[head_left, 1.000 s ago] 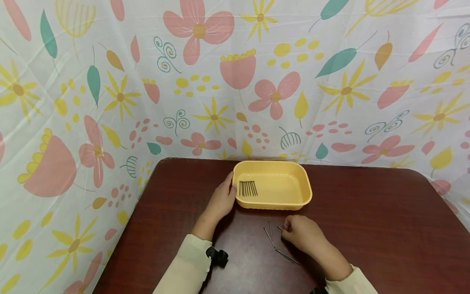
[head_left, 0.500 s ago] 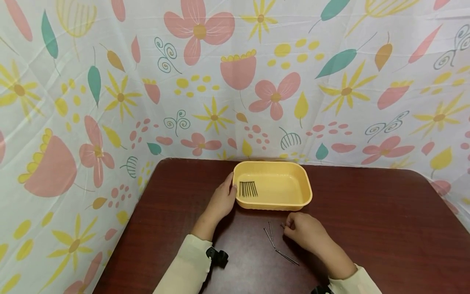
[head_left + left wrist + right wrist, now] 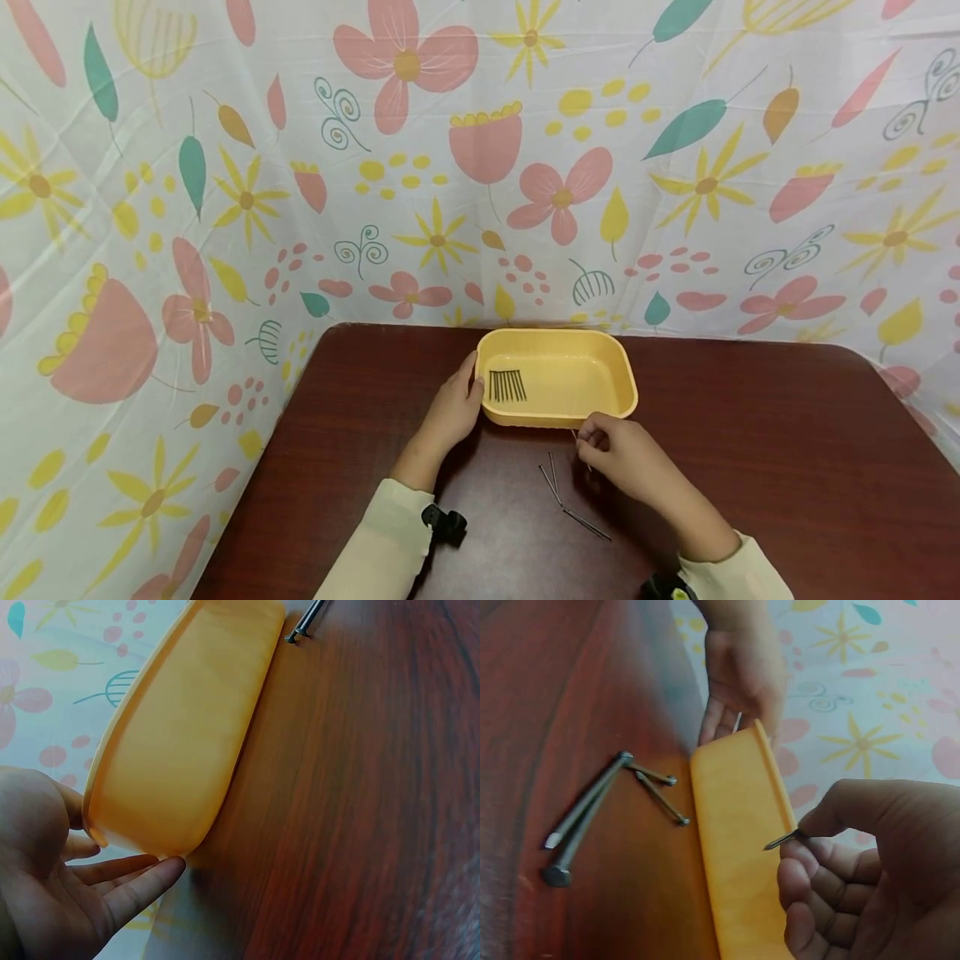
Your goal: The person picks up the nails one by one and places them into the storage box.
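Observation:
A yellow plastic tray [image 3: 592, 392] stands on the table, with several dark nails [image 3: 507, 386] lying in a row at its left end. My left hand [image 3: 453, 406] holds that end, fingers along the outer wall and thumb at the rim. My right hand [image 3: 626, 458] is by the tray's front right corner. Between thumb and forefinger it pinches a nail [image 3: 782, 840], its pointed end sticking out in front of the yellow wall in the right wrist view. Several loose nails [image 3: 587, 525] lie on the table before the tray, some touching one another.
The dark red-brown table [image 3: 765, 450] reaches back to a white cloth [image 3: 675, 275] printed with flowers and leaves, hanging behind and on the left. A black strap mount [image 3: 444, 525] sits at the left wrist.
My right hand has lifted the nail off the table and moved it up and forward to the tray's front edge. The left hand and tray have stayed put.

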The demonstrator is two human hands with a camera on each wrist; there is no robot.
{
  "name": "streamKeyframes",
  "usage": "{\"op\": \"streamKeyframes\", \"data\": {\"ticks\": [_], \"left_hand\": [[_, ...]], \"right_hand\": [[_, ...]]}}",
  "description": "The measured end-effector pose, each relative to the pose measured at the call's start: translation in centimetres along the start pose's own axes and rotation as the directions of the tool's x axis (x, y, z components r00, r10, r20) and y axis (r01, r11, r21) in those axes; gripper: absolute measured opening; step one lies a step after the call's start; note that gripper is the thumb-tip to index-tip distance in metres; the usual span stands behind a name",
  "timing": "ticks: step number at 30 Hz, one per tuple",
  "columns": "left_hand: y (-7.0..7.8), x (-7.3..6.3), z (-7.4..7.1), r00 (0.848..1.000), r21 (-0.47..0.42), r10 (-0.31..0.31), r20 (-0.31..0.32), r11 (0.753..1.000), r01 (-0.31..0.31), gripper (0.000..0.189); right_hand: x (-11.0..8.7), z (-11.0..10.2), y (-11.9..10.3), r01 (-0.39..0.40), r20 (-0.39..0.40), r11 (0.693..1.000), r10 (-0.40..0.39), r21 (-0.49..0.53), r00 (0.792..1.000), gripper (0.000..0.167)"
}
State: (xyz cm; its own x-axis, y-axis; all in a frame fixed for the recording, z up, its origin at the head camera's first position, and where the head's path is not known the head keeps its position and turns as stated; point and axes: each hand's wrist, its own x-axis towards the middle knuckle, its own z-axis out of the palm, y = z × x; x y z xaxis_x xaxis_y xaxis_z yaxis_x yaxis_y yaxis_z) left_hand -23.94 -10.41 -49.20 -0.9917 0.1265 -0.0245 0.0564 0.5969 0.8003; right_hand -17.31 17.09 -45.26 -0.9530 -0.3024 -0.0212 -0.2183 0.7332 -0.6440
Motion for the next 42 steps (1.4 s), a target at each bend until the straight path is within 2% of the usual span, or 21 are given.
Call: {"op": "streamKeyframes", "data": {"ticks": [4,10,22,34,38,42], "left_hand": [[0.0,0.0,0.0,1.0,-0.006,-0.008,0.011,1.0,0.008,0.059],[-0.1,0.0,0.0,1.0,-0.006,-0.013,0.015,1.0,0.014,0.059],[-0.3,0.0,0.1,1.0,-0.013,-0.016,0.011,1.0,0.016,0.059],[-0.3,0.1,0.0,1.0,-0.01,-0.013,0.016,1.0,0.013,0.059],[-0.2,0.0,-0.1,1.0,-0.012,-0.011,0.014,1.0,0.011,0.059],[-0.2,0.0,-0.1,1.0,-0.011,-0.008,0.009,1.0,0.008,0.059]], "right_hand": [[0.4,-0.4,-0.2,0.011,-0.07,1.0,-0.01,0.014,0.997,0.007],[1.4,-0.7,-0.3,0.03,-0.134,0.999,-0.025,0.039,0.991,0.006],[4.6,-1.8,-1.0,-0.004,-0.166,0.997,0.018,0.082,0.986,0.011],[8.6,-2.1,-1.3,-0.069,-0.057,0.996,0.072,0.06,0.996,0.017],[9.8,-2.1,-1.5,-0.084,0.015,0.996,0.084,0.033,0.996,0.02],[10.9,-1.8,-1.6,-0.114,0.104,0.993,0.112,0.018,0.988,0.021]]}}
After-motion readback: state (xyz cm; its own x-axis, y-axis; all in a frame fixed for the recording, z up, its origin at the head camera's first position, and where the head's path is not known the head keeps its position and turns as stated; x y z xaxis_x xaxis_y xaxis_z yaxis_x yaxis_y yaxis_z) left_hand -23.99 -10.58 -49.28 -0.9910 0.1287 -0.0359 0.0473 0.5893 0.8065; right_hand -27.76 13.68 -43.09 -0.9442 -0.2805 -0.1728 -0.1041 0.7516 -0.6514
